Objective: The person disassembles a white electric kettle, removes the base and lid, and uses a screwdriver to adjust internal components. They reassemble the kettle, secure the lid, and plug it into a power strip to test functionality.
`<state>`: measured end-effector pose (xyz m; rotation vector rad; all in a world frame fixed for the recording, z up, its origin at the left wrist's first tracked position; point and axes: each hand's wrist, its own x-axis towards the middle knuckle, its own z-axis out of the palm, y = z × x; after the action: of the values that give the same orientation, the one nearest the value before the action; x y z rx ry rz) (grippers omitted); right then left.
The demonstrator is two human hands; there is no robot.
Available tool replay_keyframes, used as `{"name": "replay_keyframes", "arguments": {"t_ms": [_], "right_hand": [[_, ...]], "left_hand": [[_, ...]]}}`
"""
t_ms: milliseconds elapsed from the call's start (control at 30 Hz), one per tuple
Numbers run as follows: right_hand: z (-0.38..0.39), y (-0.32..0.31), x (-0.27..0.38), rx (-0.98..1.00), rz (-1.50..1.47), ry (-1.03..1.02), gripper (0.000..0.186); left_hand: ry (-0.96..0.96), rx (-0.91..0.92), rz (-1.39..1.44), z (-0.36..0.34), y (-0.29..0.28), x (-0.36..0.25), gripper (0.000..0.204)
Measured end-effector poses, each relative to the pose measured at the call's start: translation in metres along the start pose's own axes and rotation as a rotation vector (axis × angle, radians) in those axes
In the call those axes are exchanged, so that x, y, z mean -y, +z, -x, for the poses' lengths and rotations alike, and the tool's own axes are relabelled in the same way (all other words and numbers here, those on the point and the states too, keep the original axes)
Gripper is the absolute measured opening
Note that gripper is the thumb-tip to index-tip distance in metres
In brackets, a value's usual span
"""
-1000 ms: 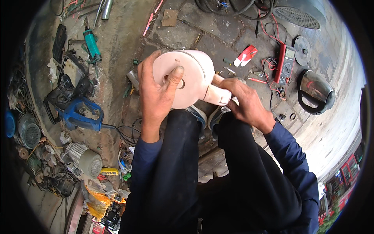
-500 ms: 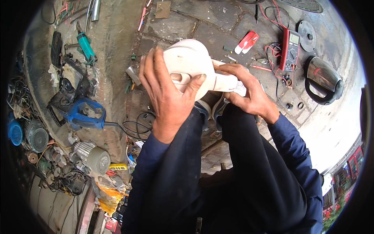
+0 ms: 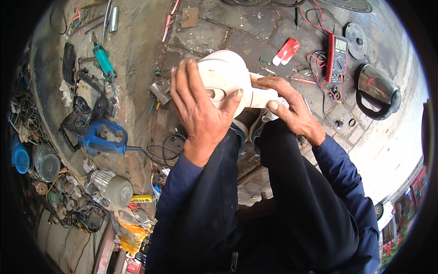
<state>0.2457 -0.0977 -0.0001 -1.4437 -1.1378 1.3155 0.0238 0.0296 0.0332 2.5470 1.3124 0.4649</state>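
Above my knees I hold a whitish, rounded plastic appliance (image 3: 228, 68) with an oval recess in its face and a short handle-like part on its right; its exact kind I cannot make out. My left hand (image 3: 201, 112) is spread around its left side, fingers over the upper edge and thumb beside the recess. With my right hand (image 3: 292, 107) I grip the handle-like part, thumb on the near side and fingers along the far side. What lies beneath the appliance is hidden.
On the paving at right are a red multimeter (image 3: 337, 57) with leads, a metal kettle (image 3: 378, 91), a round grey base (image 3: 356, 40) and a red-and-white plastic piece (image 3: 286, 51). At left lie a teal-handled tool (image 3: 104, 60), a blue power-tool housing (image 3: 105, 138) and a motor (image 3: 114, 186).
My right thumb has moved up onto the near side of the handle-like part. The appliance has turned slightly, and my left hand has shifted a little to the right with it.
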Motion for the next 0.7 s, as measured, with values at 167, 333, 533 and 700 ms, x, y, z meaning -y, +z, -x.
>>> {"name": "replay_keyframes", "arguments": {"t_ms": [167, 333, 533, 700], "right_hand": [[0.0008, -0.0095, -0.0017, 0.055, -0.062, 0.036, 0.062], [-0.0015, -0.0105, -0.0030, 0.048, -0.180, 0.065, 0.056], [-0.0035, -0.0101, -0.0028, 0.086, -0.341, 0.190, 0.054], [-0.0014, -0.0120, -0.0015, 0.077, -0.325, 0.144, 0.056]], "left_hand": [[0.021, 0.048, -0.103, 0.0008, -0.0039, -0.0002, 0.123], [0.026, 0.059, -0.131, -0.0004, -0.0051, -0.0055, 0.130], [0.035, 0.058, -0.153, 0.0009, -0.0032, -0.0070, 0.135], [0.028, 0.071, -0.146, 0.0017, -0.0048, -0.0068, 0.137]]}}
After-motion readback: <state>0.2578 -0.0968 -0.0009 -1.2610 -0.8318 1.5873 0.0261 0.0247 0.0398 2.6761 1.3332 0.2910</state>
